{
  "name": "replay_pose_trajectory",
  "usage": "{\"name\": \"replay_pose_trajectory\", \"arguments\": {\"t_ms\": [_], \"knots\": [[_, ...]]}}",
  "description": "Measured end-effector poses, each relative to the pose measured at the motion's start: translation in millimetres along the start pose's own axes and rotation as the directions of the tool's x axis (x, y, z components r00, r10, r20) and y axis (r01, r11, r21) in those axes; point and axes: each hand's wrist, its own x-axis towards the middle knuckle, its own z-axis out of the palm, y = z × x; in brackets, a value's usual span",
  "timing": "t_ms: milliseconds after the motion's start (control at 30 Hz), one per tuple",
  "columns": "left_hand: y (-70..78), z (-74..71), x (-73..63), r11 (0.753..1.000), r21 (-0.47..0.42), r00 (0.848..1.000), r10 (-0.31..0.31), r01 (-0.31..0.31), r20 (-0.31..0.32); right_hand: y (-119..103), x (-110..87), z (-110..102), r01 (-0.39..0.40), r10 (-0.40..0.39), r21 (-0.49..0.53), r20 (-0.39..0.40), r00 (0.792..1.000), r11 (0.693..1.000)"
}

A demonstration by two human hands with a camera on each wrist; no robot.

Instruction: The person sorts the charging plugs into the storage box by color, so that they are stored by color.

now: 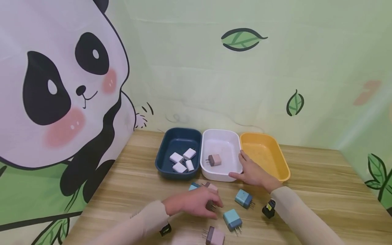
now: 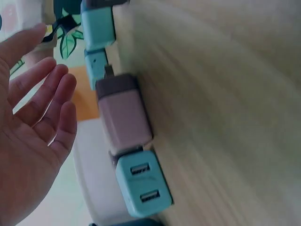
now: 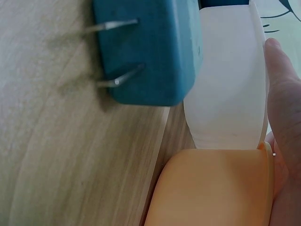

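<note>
My left hand (image 1: 197, 201) hovers low over several plug chargers on the table, its fingers loosely bent. Partly hidden beneath it is a dark-ended charger (image 1: 210, 205). In the left wrist view, a pink charger (image 2: 124, 117) and a teal charger (image 2: 145, 186) with two USB ports lie beside the hand, apart from its fingers. My right hand (image 1: 254, 173) rests on the front right rim of the white bin (image 1: 222, 177), fingers extended and thumb at the front edge. One pink charger (image 1: 215, 160) lies in that bin. Nearest that hand on the table is a teal charger (image 1: 244, 198).
A navy bin (image 1: 177, 175) with several white chargers (image 1: 180, 167) stands left of the white one, a yellow bin (image 1: 266, 149) right of it. Another teal charger (image 1: 232, 219) and a pink charger (image 1: 215, 236) lie nearer me. A patterned backdrop (image 1: 196, 85) rises behind the table.
</note>
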Motion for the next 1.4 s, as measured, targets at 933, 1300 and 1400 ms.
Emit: {"name": "replay_pose_trajectory", "arguments": {"t_ms": [933,1300,1400], "knots": [[0.7,39.3,-3.8,0.997,-0.078,0.963,0.03,-0.009,0.268,-0.9,0.2,0.2,-0.005,0.005,-0.009,0.004,1.0,1.0],[18.2,31.1,-5.3,0.999,-0.021,0.952,0.04,-0.035,0.302,-1.5,0.9,0.1,0.006,-0.006,-0.007,-0.002,1.0,1.0],[19.3,31.1,-5.2,1.0,-0.012,0.953,0.031,-0.029,0.301,-0.6,0.9,0.5,0.008,-0.008,-0.01,0.001,1.0,1.0]]}}
